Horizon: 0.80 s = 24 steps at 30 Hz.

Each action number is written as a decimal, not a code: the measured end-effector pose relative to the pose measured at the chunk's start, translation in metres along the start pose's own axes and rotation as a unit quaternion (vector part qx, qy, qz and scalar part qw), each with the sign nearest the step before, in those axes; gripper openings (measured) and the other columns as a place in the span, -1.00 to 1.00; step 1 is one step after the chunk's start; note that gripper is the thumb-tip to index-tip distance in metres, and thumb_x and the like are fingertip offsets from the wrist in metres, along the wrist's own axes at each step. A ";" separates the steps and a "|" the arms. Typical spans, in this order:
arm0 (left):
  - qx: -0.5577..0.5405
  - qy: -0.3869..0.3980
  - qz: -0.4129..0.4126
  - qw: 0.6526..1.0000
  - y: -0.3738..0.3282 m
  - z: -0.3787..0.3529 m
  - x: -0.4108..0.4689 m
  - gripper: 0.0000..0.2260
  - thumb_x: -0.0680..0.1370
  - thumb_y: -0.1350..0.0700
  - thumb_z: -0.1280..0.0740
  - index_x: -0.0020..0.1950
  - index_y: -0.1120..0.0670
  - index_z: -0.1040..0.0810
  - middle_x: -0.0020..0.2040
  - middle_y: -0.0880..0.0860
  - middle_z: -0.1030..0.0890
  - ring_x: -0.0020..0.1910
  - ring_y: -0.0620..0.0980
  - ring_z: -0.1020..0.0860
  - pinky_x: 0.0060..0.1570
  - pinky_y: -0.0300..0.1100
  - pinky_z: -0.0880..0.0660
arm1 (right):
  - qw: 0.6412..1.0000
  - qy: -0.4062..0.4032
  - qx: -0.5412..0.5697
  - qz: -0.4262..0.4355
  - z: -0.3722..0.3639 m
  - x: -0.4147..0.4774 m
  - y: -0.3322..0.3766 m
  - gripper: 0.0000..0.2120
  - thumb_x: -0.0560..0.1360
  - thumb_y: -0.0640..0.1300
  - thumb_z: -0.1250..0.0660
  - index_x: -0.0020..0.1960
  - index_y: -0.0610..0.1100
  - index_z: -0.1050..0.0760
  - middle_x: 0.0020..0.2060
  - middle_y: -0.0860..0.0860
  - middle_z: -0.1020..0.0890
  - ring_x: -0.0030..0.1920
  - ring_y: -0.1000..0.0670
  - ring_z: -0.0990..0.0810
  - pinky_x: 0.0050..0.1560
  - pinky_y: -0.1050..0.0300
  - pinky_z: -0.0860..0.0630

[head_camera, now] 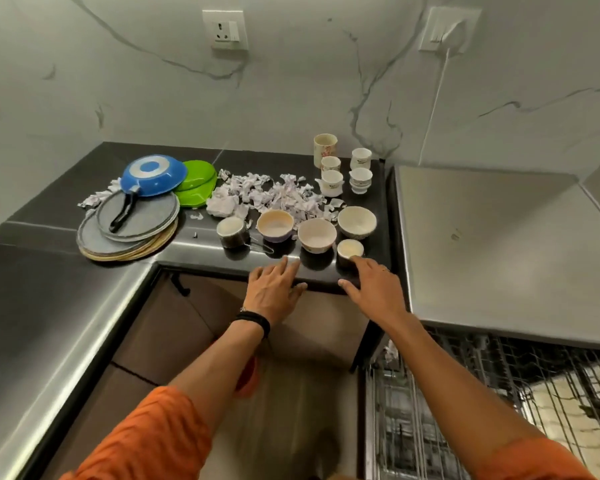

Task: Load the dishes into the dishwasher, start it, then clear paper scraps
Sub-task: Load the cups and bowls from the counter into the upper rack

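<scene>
Left hand (274,289) flat on counter edge (323,280), right hand (374,289) outstretched

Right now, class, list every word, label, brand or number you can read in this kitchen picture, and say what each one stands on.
No text can be read.
On the small white printed cups: a dark motif, too blurred to tell if it is lettering.
On the torn white paper scraps: faint purple print, too small to read.
On the white wall socket: nothing legible.
</scene>
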State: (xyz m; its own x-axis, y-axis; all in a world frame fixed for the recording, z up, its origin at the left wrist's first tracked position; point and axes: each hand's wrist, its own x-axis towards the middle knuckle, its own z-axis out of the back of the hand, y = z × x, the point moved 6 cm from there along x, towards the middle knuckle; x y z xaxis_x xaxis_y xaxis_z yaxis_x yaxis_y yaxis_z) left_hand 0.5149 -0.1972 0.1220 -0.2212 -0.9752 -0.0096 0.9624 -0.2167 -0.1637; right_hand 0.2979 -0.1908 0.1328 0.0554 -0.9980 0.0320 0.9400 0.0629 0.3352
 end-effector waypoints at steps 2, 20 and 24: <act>0.010 0.004 0.016 1.000 0.022 0.005 0.028 -0.43 0.67 -0.24 -0.12 0.64 -0.07 -0.16 0.63 0.08 -0.25 0.52 0.10 -0.35 0.48 0.11 -0.24 | 1.000 0.008 -0.005 0.006 -0.006 0.028 0.001 -0.38 0.57 0.22 -0.33 0.52 -0.06 -0.34 0.43 -0.09 -0.47 0.35 -0.17 -0.50 0.27 -0.17 -0.50; -0.059 -0.009 -0.181 0.982 0.006 0.009 0.150 -0.55 0.67 -0.15 -0.22 0.52 0.00 -0.40 0.47 0.04 -0.47 0.39 0.11 -0.47 0.24 0.09 -0.48 | 0.991 -0.014 0.070 -0.118 -0.041 0.106 -0.010 -0.25 0.40 -0.09 -0.60 0.48 -0.06 -0.32 0.47 -0.10 -0.25 0.33 -0.24 -0.49 0.31 -0.17 -0.53; -0.096 0.007 -0.276 0.956 -0.036 0.010 0.166 -0.52 0.65 -0.17 -0.26 0.51 0.03 -0.42 0.40 0.07 -0.54 0.35 0.10 -0.49 0.28 0.02 -0.47 | 0.978 -0.085 0.118 -0.152 -0.015 0.090 -0.016 -0.24 0.37 -0.04 -0.62 0.44 -0.01 -0.29 0.43 -0.03 -0.26 0.30 -0.13 -0.52 0.26 -0.10 -0.59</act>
State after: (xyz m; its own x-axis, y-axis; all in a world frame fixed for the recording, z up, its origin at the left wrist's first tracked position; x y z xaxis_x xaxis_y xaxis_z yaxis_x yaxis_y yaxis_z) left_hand 0.4453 -0.3517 0.1364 -0.6912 -0.7132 0.1169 0.6517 -0.6849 -0.3259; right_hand 0.2927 -0.2822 0.1158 -0.2905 -0.9558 0.0456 0.7994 -0.2162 0.5606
